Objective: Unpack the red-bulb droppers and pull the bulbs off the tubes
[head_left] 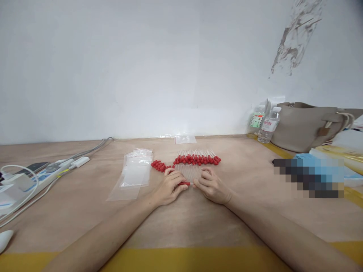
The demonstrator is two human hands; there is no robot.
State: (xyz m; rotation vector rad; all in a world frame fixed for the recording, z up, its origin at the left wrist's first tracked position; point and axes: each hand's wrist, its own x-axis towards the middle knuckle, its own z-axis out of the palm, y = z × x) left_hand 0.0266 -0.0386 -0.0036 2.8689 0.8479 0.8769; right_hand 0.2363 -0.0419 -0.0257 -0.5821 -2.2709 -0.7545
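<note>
Both my hands rest on the wooden table (181, 223) in the middle of the view. My left hand (170, 187) is curled, with its fingertips pinching a red dropper bulb (185, 183). My right hand (211, 185) is curled too, and its fingers meet that same dropper from the right. Under my fingers lie several clear glass tubes (190, 172). Just behind them a row of droppers with red bulbs (197, 158) lies side by side. A small heap of loose red bulbs (159, 165) sits to the left of the row.
A pile of clear zip bags (134, 173) lies left of my hands, another bag (185, 139) by the wall. A power strip with cables (45, 173) is at far left. Two water bottles (268, 126), a beige handbag (306, 126) and blue cloth (317, 160) stand at right.
</note>
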